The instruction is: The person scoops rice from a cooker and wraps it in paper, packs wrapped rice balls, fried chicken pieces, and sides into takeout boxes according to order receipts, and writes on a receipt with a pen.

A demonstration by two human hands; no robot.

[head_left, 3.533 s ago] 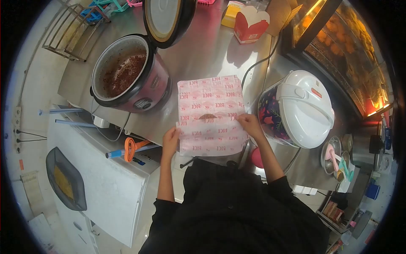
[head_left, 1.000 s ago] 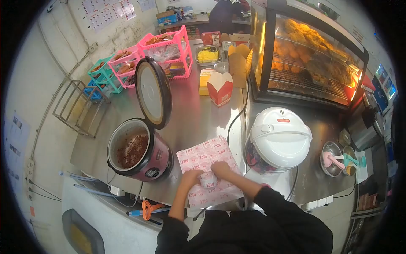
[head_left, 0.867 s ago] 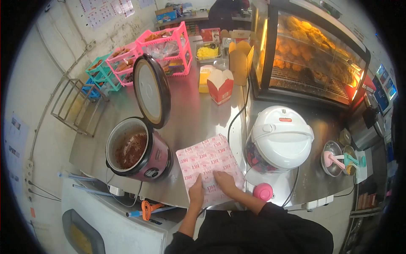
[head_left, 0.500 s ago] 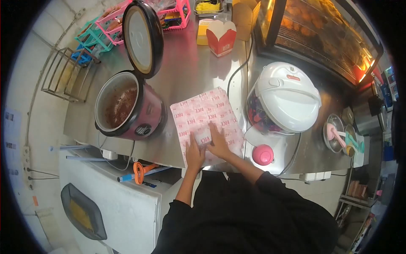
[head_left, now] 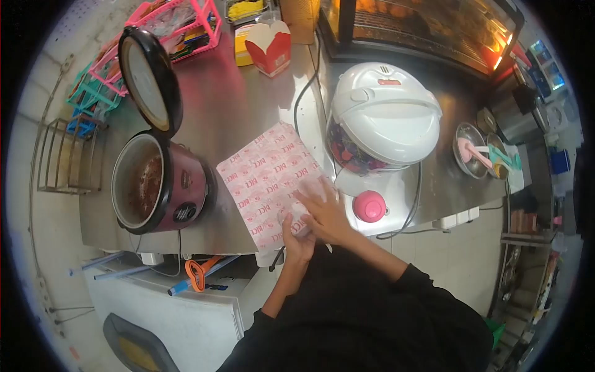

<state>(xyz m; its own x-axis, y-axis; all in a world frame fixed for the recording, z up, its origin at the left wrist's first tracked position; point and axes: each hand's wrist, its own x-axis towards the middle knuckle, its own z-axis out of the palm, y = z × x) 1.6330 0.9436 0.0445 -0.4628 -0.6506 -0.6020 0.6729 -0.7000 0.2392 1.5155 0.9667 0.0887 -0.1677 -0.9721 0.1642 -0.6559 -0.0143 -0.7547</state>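
Observation:
A sheet of white food wrapping paper [head_left: 263, 177] with red print lies tilted on the steel counter in front of me. Its near end is bunched into a small bundle; what is inside, if anything, is hidden. My left hand [head_left: 299, 247] grips this bundle from the near side, thumb up along it. Over the paper's right side, my right hand [head_left: 325, 214] lies with fingers stretched and spread, touching the sheet beside the bundle. A pink rounded bowl-like object [head_left: 370, 206] sits just right of my right hand.
An open pink rice cooker [head_left: 186, 192] with dark reddish contents stands left. A closed white-lidded rice cooker [head_left: 390, 118] is at right. Behind are a red-and-white food box [head_left: 269, 53], pink basket [head_left: 214, 28] and lit display case [head_left: 427, 31]. Metal bowls [head_left: 471, 152] hold utensils.
The near end of the paper is now bunched up in my left hand. My right hand has shifted to the paper's right side with fingers spread. The camera view has turned right.

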